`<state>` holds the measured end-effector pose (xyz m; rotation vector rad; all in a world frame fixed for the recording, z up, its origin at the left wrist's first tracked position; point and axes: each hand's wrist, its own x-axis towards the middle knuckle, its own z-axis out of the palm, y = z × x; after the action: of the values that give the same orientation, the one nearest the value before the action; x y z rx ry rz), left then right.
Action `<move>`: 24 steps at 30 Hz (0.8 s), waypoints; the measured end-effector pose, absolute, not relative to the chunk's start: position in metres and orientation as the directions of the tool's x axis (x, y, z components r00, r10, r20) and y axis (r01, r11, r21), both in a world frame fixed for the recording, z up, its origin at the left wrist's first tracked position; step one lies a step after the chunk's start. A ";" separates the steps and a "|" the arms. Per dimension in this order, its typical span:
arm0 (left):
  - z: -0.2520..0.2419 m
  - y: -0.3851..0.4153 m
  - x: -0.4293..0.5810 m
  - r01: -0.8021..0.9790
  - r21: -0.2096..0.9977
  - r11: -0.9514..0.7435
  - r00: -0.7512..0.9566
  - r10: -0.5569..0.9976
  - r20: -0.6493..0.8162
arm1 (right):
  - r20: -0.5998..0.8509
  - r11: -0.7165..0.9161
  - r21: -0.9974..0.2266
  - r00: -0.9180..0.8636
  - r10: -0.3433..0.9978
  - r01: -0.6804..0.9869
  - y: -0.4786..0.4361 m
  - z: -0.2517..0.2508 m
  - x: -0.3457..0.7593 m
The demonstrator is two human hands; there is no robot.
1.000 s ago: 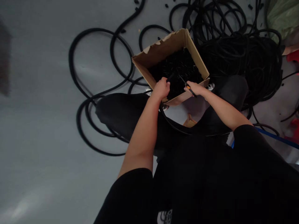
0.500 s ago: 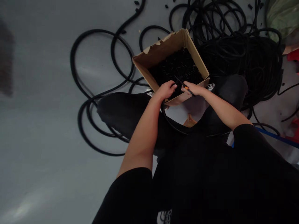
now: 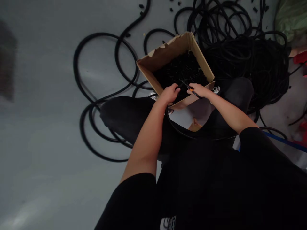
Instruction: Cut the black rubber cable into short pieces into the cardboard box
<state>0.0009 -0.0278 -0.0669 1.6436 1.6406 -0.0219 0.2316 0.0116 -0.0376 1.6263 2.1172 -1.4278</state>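
Note:
Over the near side of a cardboard box [image 3: 165,50], my left hand [image 3: 170,93] is closed around a black rubber hose [image 3: 177,87]. The hose end points toward my other hand, and its length loops back across my lap. My right hand [image 3: 199,90] grips scissors [image 3: 191,89] with black and orange handles, their blades pointing up and left near the hose end. Many short black cut pieces [image 3: 182,67] lie in the box below. Whether the blades touch the hose is too dark to tell.
A large heap of coiled black hose [image 3: 249,60] lies on the floor right of the box. Loose hose loops [image 3: 74,64] spread out to the left. Small black scraps [image 3: 255,10] are scattered at the top. A pale green bag [image 3: 291,19] is at the upper right.
The hose end and scissors have come slightly apart, with both hands almost in the same place. The whole view has shifted a little.

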 end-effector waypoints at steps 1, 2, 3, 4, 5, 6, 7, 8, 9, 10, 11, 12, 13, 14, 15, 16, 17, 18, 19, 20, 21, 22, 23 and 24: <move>-0.065 -0.028 0.002 0.852 0.495 0.168 0.142 0.837 -0.528 | -0.566 0.002 -0.589 -0.415 0.712 0.808 0.013 -0.037 0.231; -0.063 -0.027 0.003 0.855 0.487 0.180 0.125 0.839 -0.530 | -0.551 0.018 -0.584 -0.413 0.725 0.812 0.014 -0.035 0.232; -0.061 -0.027 0.004 0.857 0.479 0.191 0.112 0.837 -0.536 | -0.543 0.027 -0.579 -0.410 0.733 0.815 0.014 -0.032 0.232; -0.059 -0.027 0.004 0.859 0.471 0.201 0.103 0.833 -0.544 | -0.538 0.025 -0.576 -0.402 0.741 0.817 0.014 -0.029 0.232; -0.057 -0.026 0.005 0.865 0.459 0.202 0.104 0.824 -0.557 | -0.545 0.015 -0.572 -0.394 0.740 0.820 0.014 -0.027 0.233; -0.055 -0.025 0.005 0.873 0.449 0.192 0.112 0.816 -0.567 | -0.552 0.005 -0.575 -0.392 0.736 0.818 0.013 -0.025 0.234; -0.055 -0.024 0.006 0.881 0.440 0.176 0.129 0.804 -0.580 | -0.552 -0.001 -0.582 -0.394 0.735 0.813 0.012 -0.024 0.235; -0.054 -0.023 0.006 0.884 0.442 0.150 0.151 0.804 -0.575 | -0.552 -0.006 -0.591 -0.398 0.733 0.807 0.011 -0.024 0.237; -0.055 -0.022 0.007 0.890 0.438 0.129 0.168 0.800 -0.576 | -0.546 -0.011 -0.605 -0.405 0.733 0.796 0.010 -0.025 0.238; -0.055 -0.022 0.007 0.891 0.442 0.104 0.193 0.794 -0.576 | -0.545 -0.020 -0.618 -0.409 0.732 0.786 0.009 -0.027 0.240; -0.056 -0.023 0.008 0.889 0.451 0.081 0.222 0.785 -0.579 | -0.554 -0.036 -0.624 -0.409 0.725 0.780 0.008 -0.028 0.242; -0.057 -0.024 0.009 0.884 0.465 0.059 0.254 0.773 -0.581 | -0.565 -0.053 -0.629 -0.409 0.717 0.776 0.006 -0.030 0.243; -0.058 -0.025 0.010 0.877 0.479 0.042 0.282 0.762 -0.583 | -0.578 -0.069 -0.632 -0.410 0.706 0.772 0.005 -0.032 0.244; -0.058 -0.026 0.010 0.872 0.489 0.033 0.299 0.755 -0.584 | -0.583 -0.077 -0.636 -0.413 0.700 0.768 0.005 -0.033 0.245; -0.058 -0.026 0.010 0.870 0.491 0.032 0.302 0.753 -0.584 | -0.578 -0.074 -0.644 -0.421 0.699 0.761 0.004 -0.035 0.245; -0.058 -0.026 0.009 0.874 0.485 0.040 0.290 0.758 -0.584 | -0.564 -0.060 -0.655 -0.435 0.702 0.753 0.004 -0.036 0.246; -0.058 -0.026 0.008 0.879 0.473 0.054 0.267 0.766 -0.584 | -0.546 -0.041 -0.666 -0.449 0.708 0.745 0.004 -0.036 0.245; -0.058 -0.025 0.007 0.886 0.459 0.070 0.241 0.774 -0.585 | -0.528 -0.021 -0.672 -0.459 0.714 0.740 0.003 -0.037 0.245; -0.057 -0.024 0.006 0.892 0.443 0.085 0.216 0.782 -0.585 | -0.516 -0.005 -0.674 -0.466 0.719 0.738 0.003 -0.037 0.244; -0.056 -0.023 0.005 0.899 0.428 0.096 0.195 0.787 -0.586 | -0.511 0.005 -0.671 -0.467 0.721 0.742 0.003 -0.037 0.243; -0.055 -0.023 0.003 0.905 0.412 0.103 0.177 0.790 -0.586 | -0.515 0.009 -0.662 -0.464 0.721 0.750 0.003 -0.036 0.242; -0.054 -0.023 0.003 0.912 0.398 0.104 0.164 0.795 -0.585 | -0.523 0.011 -0.649 -0.456 0.720 0.761 0.003 -0.036 0.241; -0.053 -0.023 0.002 0.917 0.385 0.102 0.155 0.799 -0.581 | -0.534 0.010 -0.633 -0.446 0.718 0.774 0.003 -0.036 0.240; -0.052 -0.024 0.001 0.920 0.381 0.096 0.154 0.804 -0.575 | -0.545 0.008 -0.619 -0.437 0.715 0.786 0.003 -0.035 0.239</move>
<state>0.0013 -0.0240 -0.0523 1.7185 1.6619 -0.2054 0.2389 0.0031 -0.0351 1.6238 2.1754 -1.4253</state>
